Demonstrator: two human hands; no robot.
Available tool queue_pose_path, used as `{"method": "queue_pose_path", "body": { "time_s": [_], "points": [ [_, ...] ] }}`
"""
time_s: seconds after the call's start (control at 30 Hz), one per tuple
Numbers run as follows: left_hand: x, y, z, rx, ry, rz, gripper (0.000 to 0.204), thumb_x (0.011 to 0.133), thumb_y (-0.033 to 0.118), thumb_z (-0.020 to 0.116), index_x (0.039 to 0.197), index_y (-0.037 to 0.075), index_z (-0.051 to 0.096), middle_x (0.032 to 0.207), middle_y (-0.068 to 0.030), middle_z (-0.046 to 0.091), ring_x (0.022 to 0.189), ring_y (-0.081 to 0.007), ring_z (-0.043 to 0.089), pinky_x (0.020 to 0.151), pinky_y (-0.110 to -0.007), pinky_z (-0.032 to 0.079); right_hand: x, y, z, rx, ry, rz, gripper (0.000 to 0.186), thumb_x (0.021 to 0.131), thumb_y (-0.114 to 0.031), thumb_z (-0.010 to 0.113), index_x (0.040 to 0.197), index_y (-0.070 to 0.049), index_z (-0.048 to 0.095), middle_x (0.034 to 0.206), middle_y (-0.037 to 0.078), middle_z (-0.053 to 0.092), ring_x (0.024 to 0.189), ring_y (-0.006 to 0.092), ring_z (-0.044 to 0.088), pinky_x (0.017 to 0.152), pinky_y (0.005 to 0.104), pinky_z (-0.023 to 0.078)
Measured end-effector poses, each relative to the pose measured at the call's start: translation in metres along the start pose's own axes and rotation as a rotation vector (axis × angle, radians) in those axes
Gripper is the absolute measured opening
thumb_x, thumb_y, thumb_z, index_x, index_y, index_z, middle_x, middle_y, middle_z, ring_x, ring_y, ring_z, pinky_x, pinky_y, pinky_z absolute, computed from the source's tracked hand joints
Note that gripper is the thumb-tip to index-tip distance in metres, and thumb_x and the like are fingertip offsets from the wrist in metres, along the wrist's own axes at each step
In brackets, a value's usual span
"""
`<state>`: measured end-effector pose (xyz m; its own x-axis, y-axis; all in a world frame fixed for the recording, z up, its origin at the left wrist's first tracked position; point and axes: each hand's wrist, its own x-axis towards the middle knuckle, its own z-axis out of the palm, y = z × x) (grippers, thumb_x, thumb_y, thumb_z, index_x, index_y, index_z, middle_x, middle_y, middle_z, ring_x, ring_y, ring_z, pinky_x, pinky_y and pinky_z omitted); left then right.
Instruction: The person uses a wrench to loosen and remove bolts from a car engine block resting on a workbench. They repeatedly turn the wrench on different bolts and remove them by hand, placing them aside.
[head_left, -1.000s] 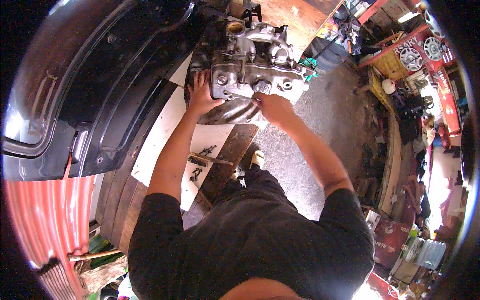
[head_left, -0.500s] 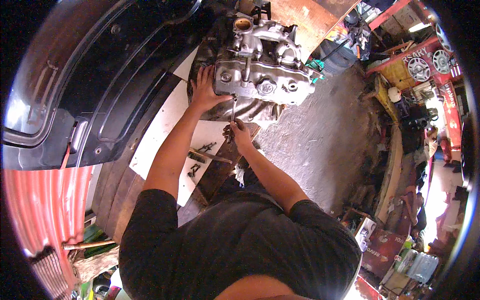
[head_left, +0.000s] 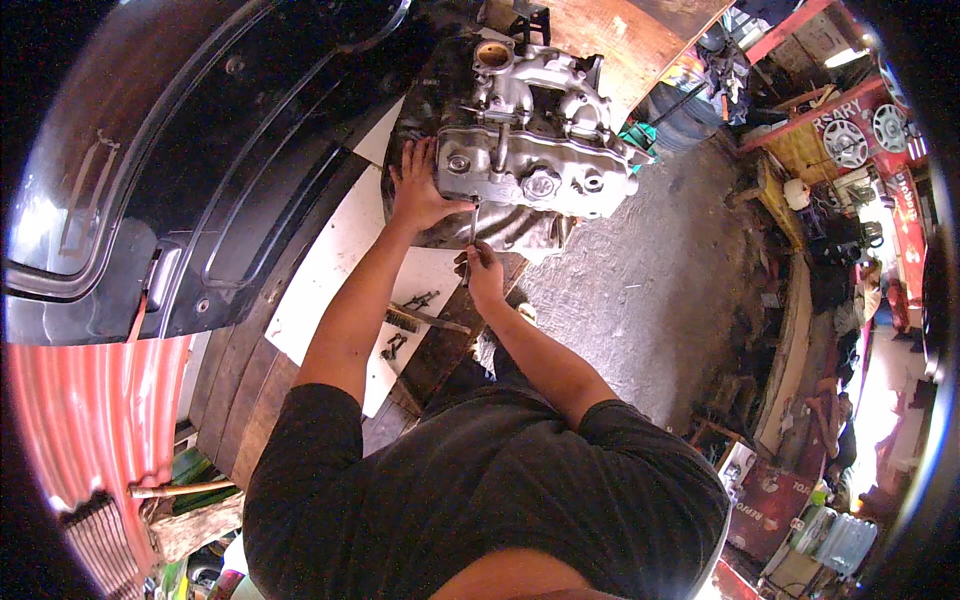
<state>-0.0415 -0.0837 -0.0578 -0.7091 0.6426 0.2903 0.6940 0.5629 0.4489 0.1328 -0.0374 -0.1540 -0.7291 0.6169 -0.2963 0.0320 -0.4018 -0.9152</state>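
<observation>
A silver car engine (head_left: 590, 190) with a round filler cap (head_left: 541, 186) on its cover lies ahead of me. My left hand (head_left: 418, 190) rests on the engine's left side, fingers spread. Its thumb reaches along the cover's near edge, beside the tip of a slim metal tool (head_left: 474, 226). Closed fingers of my right hand (head_left: 484, 276) grip the lower end of that straight-shafted tool, whose far end meets the cover's edge near my left thumb. The exact fit of the tip is too small to make out.
Below my left forearm, a wooden-handled brush (head_left: 425, 318) and small dark metal parts (head_left: 394, 347) lie on a white board (head_left: 320, 300). A black vehicle panel (head_left: 210, 150) stands at left. Grey concrete floor (head_left: 650, 280) stretches to the right, with cluttered shelving beyond.
The whole view has shifted a little, so the engine appears slightly lower and further right. My right hand with the tool sits slightly nearer the cover. The left hand keeps its place on the engine.
</observation>
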Motion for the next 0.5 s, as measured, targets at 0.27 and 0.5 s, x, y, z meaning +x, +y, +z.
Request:
{"method": "queue_pose_path", "body": {
  "time_s": [0.27,0.5],
  "points": [
    [0.001,-0.001,0.000,0.023,-0.026,0.002,0.135,0.040,0.069,0.077,0.145,0.008,0.018,0.151,-0.0125,0.016,0.141,-0.0359,0.006,0.105,-0.067,0.010,0.007,0.004,-0.004,-0.108,-0.012,-0.069,0.025,0.096,-0.017,0.050,0.110,0.004,0.054,0.078,0.008,0.062,0.066,0.0139,0.058,0.059,0.0272,0.048],
    [0.002,0.001,0.001,-0.006,-0.022,0.010,0.138,0.040,0.070,0.076,0.146,0.006,0.016,0.150,-0.0146,0.017,0.140,-0.0377,0.006,0.106,-0.066,0.010,0.022,0.013,-0.009,-0.050,-0.048,-0.074,0.029,0.096,-0.018,0.051,0.112,0.005,0.054,0.081,0.008,0.062,0.071,0.0142,0.058,0.063,0.0288,0.049]
  ]
}}
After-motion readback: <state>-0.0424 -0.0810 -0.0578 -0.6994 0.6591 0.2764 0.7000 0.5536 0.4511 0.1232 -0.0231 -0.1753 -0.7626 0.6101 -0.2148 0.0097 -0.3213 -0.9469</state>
